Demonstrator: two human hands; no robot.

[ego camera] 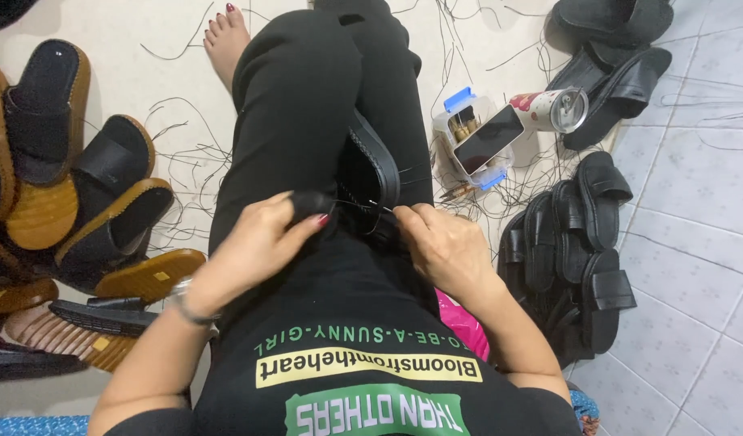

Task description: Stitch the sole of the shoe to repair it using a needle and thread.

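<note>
A black sandal [373, 165] with white stitching along its edge lies between my knees on my lap. My left hand [254, 242] grips a small black tool handle [311, 202] at the sandal's near end. My right hand [444, 242] pinches a thin needle [379, 207] and thread against the sandal's side. Both hands nearly touch at the sandal. My black trousers hide the sandal's lower part.
A pile of tan-soled black sandals [81, 218] lies on the floor at the left. Black sandals [573, 258] are stacked at the right, more [614, 48] at top right. A clear box [476, 141] with a phone on it, a can [553, 109] and loose black threads [178, 145] lie around.
</note>
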